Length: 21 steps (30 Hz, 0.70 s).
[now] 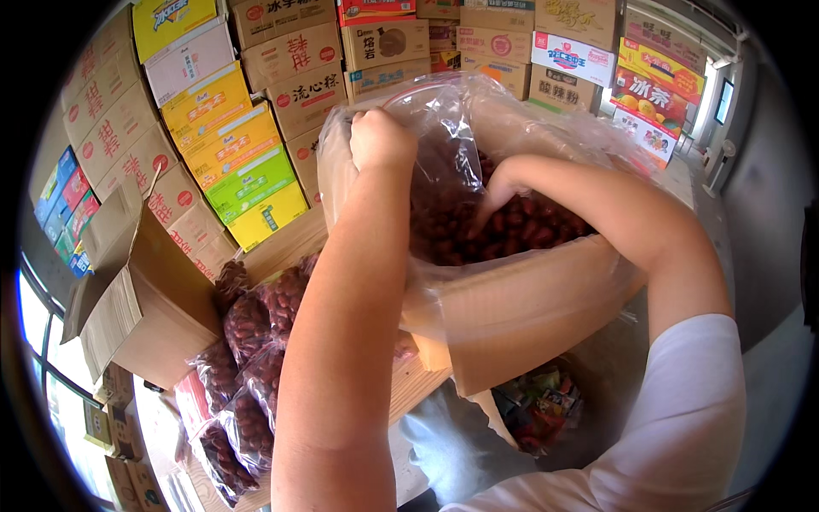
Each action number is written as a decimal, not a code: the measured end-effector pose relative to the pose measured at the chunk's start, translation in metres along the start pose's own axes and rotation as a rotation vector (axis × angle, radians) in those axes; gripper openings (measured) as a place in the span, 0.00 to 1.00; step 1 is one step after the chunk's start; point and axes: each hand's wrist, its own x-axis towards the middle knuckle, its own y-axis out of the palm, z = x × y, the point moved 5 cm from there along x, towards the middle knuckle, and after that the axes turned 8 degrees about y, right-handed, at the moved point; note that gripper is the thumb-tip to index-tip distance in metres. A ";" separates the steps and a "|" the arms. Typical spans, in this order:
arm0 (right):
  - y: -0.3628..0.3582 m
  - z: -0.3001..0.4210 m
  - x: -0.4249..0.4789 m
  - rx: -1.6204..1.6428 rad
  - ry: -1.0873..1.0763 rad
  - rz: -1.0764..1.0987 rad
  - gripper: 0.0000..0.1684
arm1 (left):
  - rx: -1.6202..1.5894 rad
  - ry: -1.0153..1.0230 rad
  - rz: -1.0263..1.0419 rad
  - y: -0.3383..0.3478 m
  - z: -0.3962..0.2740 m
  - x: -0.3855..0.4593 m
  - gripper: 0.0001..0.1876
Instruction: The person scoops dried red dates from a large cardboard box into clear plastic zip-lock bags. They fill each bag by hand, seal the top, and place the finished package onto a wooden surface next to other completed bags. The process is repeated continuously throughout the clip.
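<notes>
A large cardboard box point(531, 313) lined with a clear plastic bag holds a mass of dark red dried jujubes point(524, 227). My left hand point(382, 137) is closed on the top edge of a clear plastic bag point(441, 128) with a red strip, at the box's far left side. That bag hangs down over the fruit. My right hand point(496, 192) reaches into the box from the right, its fingers down among the jujubes beside the bag; the fingertips are partly hidden, so whether they grip anything does not show. Filled clear bags of jujubes point(246, 329) lie left of my left forearm.
An opened cardboard carton point(169, 288) stands at the left on the wooden table point(416, 384). Stacked cartons point(301, 48) form a wall behind. Below the table's near side, a container of colourful packets point(540, 409) sits near my legs. A fan point(723, 160) stands at the far right.
</notes>
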 end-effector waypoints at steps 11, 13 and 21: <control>0.010 0.023 -0.029 0.015 -0.107 -0.060 0.54 | -0.024 -0.003 0.058 -0.004 -0.001 -0.002 0.13; 0.012 0.024 -0.032 0.010 -0.096 -0.064 0.54 | -0.050 -0.002 0.074 -0.006 -0.001 -0.003 0.14; 0.016 0.025 -0.047 -0.106 -0.173 0.131 0.49 | -0.014 -0.020 0.056 -0.002 0.004 0.002 0.15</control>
